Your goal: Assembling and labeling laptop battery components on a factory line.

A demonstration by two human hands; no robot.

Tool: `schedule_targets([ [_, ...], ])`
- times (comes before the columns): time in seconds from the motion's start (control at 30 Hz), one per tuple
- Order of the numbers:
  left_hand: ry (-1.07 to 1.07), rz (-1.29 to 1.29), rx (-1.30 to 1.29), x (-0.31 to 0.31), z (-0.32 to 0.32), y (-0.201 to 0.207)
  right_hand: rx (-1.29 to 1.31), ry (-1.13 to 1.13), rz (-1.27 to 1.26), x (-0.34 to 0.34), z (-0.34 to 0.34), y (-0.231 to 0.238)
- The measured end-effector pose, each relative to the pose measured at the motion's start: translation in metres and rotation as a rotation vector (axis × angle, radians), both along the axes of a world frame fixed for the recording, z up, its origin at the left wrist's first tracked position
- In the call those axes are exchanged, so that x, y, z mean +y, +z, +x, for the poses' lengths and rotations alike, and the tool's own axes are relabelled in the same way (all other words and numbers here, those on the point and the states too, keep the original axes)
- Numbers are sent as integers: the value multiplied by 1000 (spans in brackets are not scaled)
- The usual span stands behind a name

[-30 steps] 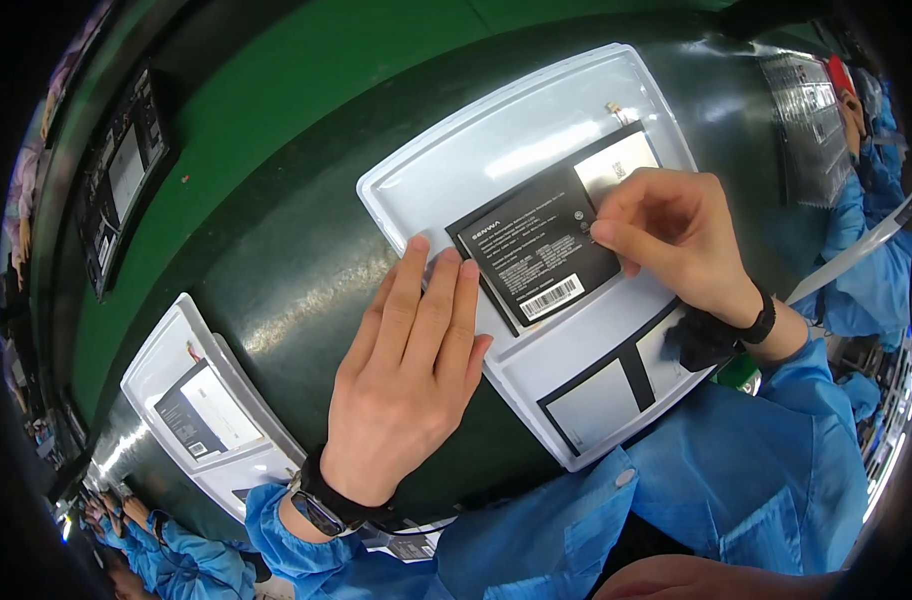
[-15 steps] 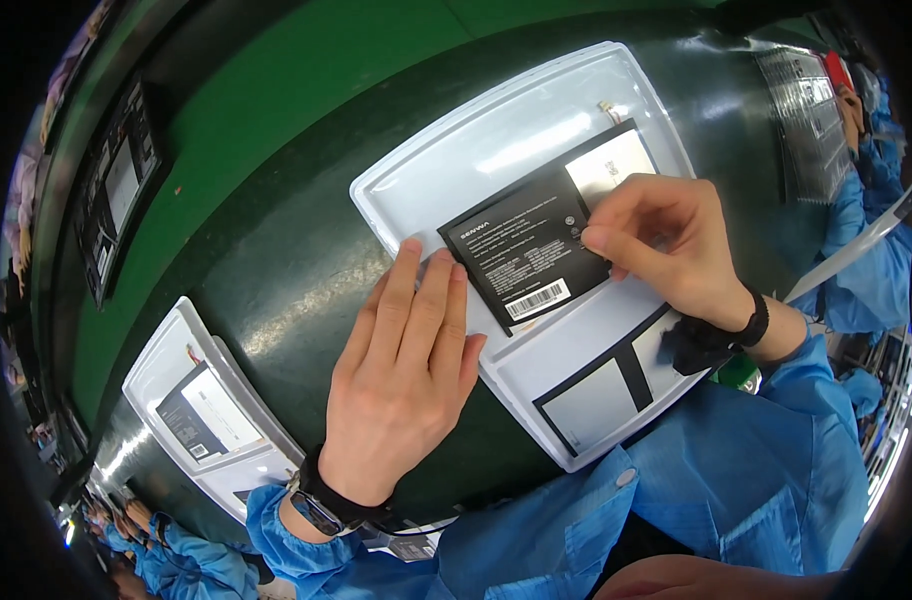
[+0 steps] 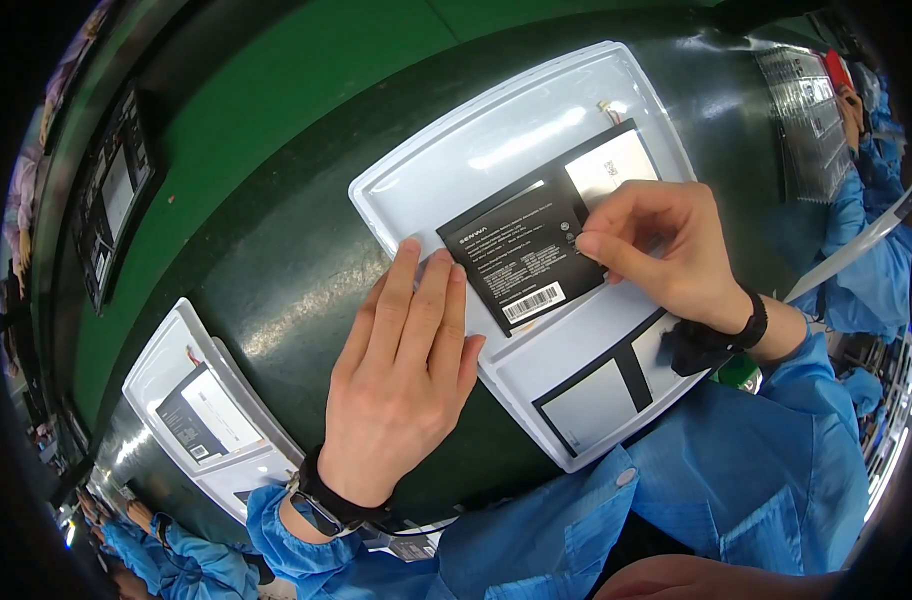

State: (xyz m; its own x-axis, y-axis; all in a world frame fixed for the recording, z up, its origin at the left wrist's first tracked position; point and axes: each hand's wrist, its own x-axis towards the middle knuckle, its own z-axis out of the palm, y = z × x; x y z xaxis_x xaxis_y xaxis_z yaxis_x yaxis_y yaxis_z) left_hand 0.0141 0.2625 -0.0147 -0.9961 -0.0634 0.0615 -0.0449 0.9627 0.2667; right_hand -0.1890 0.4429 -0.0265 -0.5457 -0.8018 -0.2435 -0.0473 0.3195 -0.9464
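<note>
A white plastic tray [image 3: 446,130] lies before me with a flat battery pack [image 3: 609,166] in it; thin wires with a small connector come off its far corner. Over much of the pack lies a black printed label [image 3: 521,250] with a barcode. My right hand [image 3: 666,245] pinches the label's right edge between thumb and fingers. Flat and with its fingers stretched out, my left hand [image 3: 401,370] rests with its fingertips at the label's left edge and the tray rim. A pale sliver shows at the label's far edge.
In the tray's near compartment lies a black-framed pale panel [image 3: 591,405]. Another white tray [image 3: 141,375] with a similar pack stands at left. A black framed unit [image 3: 126,200] sits on the green surface. Clear plastic trays [image 3: 801,120] and a co-worker's hand [image 3: 851,110] are at far right.
My right hand has moved slightly left with the label's edge. The label has shifted a little, and a pale strip now shows at its far edge. My left hand stays put.
</note>
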Motion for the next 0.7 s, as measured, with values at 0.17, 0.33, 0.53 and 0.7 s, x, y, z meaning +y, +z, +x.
schedule_targets([
  [0.17,5,-1,-6,1,2,0,7,-6,7,-1,1,0],
  [0.33,6,3,9,2,3,-1,9,-13,18,0,2,0],
  [0.53,16,10,21,3,5,0,38,-19,15,-1,4,-2],
  [0.7,21,21,14,4,4,-1,42,-18,27,-1,2,-1],
])
